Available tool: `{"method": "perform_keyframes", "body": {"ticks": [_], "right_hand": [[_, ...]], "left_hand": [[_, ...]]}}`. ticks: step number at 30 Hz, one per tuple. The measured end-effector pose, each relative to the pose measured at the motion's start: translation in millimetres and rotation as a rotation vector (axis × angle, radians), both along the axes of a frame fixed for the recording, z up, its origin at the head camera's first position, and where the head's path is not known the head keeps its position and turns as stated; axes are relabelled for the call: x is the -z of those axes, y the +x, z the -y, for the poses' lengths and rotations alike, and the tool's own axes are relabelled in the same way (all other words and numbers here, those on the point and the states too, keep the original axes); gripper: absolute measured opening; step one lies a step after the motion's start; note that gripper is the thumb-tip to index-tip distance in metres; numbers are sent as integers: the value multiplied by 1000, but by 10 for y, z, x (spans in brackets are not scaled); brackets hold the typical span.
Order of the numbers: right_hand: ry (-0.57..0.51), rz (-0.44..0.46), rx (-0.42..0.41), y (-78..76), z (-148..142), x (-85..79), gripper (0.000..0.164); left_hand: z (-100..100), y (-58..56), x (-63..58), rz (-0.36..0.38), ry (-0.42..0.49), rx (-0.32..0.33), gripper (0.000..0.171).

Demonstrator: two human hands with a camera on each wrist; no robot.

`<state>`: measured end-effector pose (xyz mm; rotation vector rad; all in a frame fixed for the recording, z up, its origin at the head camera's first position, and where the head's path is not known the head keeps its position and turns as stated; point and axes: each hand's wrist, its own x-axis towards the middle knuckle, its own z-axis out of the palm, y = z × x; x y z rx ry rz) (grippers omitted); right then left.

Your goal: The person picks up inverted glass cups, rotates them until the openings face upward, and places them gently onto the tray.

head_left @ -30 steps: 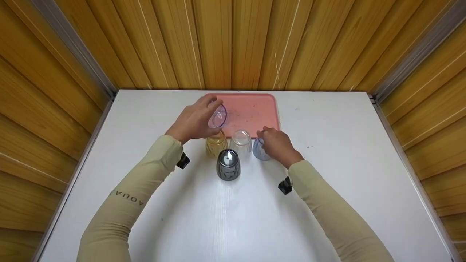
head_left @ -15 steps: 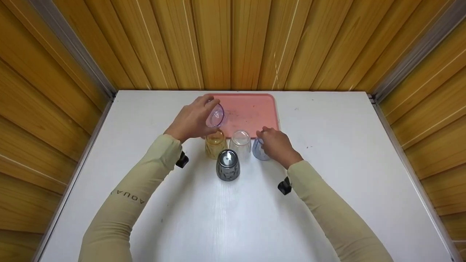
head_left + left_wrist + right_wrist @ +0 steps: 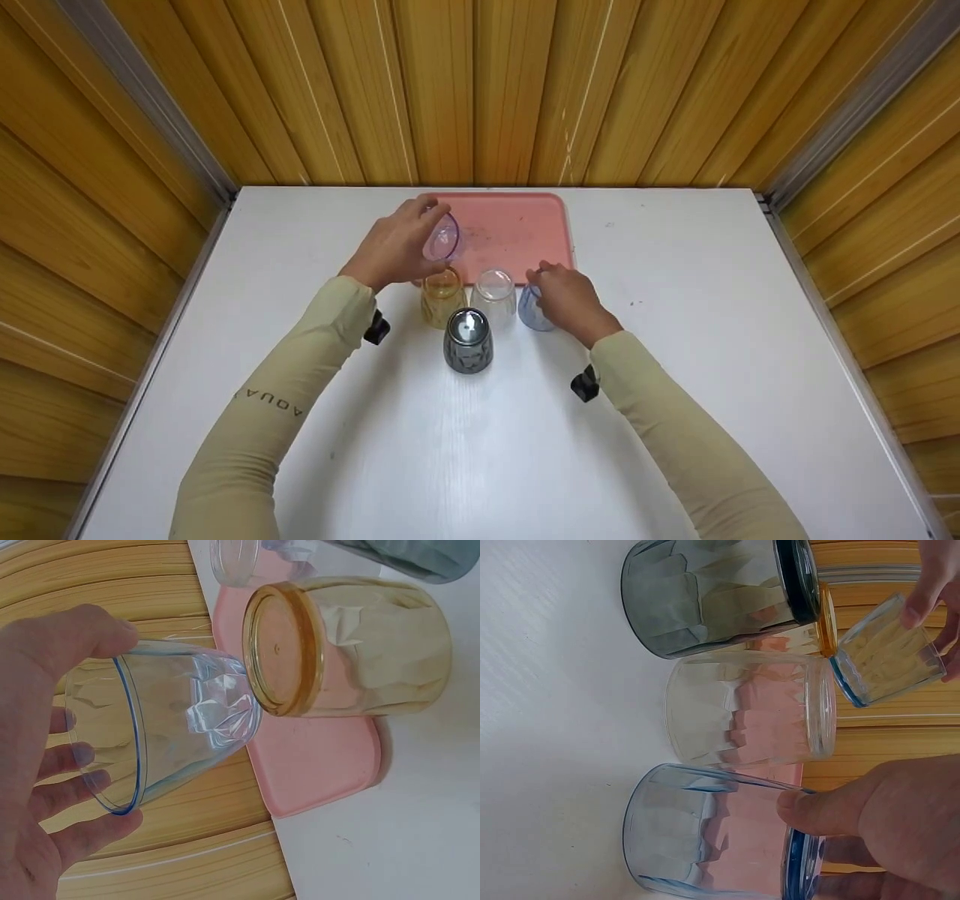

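Note:
My left hand (image 3: 394, 244) grips a faintly purple-blue drinking glass (image 3: 176, 720) around its rim, thumb on one side and fingers on the other. That glass is mouth up and a little tilted, its base close to the base of an upside-down amber glass (image 3: 382, 649); whether they touch I cannot tell. With thumb and fingers, my right hand (image 3: 574, 296) holds the base of an upside-down light blue glass (image 3: 671, 832) standing on the table. Between amber and blue stands a clear glass (image 3: 495, 296), also inverted. Nearer to me is an inverted dark grey glass (image 3: 469, 341).
A pink tray (image 3: 517, 225) lies behind the row of glasses, at the back edge of the white table (image 3: 465, 465). Wood-patterned panels (image 3: 510, 90) rise behind the table and on both sides.
The left hand and its glass have shifted slightly left, and the glass's tilt differs a little. The right hand stays at the blue glass; the standing glasses keep their places.

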<state>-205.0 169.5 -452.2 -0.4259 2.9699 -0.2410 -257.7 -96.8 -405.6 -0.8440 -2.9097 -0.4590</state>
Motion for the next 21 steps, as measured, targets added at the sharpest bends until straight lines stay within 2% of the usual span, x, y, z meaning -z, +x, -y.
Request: {"method": "perform_keyframes", "body": {"ticks": [12,21], "right_hand": [[12,-18,-5,-7,0,10,47],[48,-67,-33,5,-10,19,46]], "left_hand": [[-21,-43,28,2,-1,-6,81],[-31,-78,56,0,-21,-3,81]]}}
